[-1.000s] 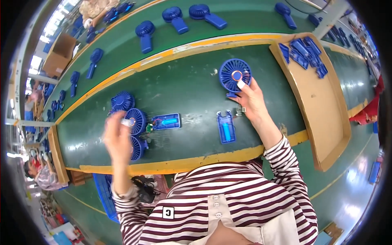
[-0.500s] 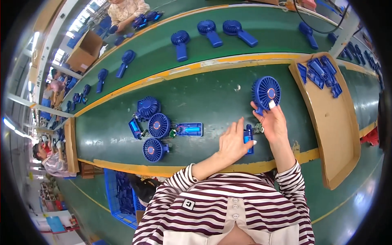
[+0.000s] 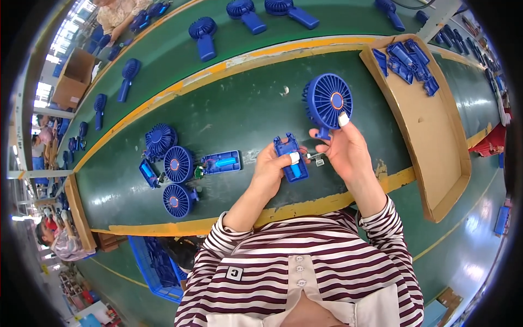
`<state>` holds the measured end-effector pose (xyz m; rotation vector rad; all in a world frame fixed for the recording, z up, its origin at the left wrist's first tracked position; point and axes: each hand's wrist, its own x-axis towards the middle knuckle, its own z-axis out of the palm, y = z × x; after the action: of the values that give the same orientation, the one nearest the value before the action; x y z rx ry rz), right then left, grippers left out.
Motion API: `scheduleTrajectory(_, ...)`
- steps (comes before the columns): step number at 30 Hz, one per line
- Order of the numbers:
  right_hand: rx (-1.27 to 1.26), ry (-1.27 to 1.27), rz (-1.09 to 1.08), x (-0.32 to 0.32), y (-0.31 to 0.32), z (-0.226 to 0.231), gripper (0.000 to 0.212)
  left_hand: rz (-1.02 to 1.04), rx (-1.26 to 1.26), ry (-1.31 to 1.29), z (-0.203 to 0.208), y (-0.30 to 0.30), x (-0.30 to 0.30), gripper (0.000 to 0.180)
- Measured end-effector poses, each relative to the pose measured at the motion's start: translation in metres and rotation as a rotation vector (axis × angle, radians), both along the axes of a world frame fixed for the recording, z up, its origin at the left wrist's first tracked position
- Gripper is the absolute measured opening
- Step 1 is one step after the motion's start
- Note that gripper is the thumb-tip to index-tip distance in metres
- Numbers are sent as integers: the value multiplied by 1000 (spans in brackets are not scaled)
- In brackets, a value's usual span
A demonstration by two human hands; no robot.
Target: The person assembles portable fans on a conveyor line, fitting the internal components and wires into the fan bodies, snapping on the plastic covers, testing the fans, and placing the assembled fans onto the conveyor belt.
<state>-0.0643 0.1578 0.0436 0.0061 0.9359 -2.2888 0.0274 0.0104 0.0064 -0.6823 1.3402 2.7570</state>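
My right hand (image 3: pixel 351 150) grips a blue round fan head (image 3: pixel 330 102) by its lower rim, thumb on the front grille. Held in my left hand (image 3: pixel 271 167) is an open blue handle shell (image 3: pixel 284 144) with a light-blue battery inside; the thumb presses on the battery. Thin wires and a small circuit board (image 3: pixel 317 159) hang between the shell and my right hand. On the bench to the left lie several more fan heads (image 3: pixel 178 164), next to another handle shell (image 3: pixel 232 159) with a battery and a green board (image 3: pixel 199 172).
A shallow cardboard tray (image 3: pixel 436 174) on the right holds blue handle shells (image 3: pixel 406 60) at its far end. Beyond the bench's yellow edge, assembled fans (image 3: pixel 204 39) lie on a green belt. A blue crate (image 3: pixel 147 267) stands below at left; a co-worker (image 3: pixel 117 19) sits across.
My left hand has picked up the handle shell from the bench and now holds it raised beside the fan head. The view has shifted, and the fan head stays in my right hand.
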Motion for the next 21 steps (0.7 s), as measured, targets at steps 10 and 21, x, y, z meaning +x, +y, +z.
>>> scheduleTrajectory(10,298,178,-14,16,-32,-12,35,-44,-47,-48,15,7,6,27)
scheduleTrajectory(21,233,215,63,9,-48,-20,38,19,-208,90,8,-3,4,43)
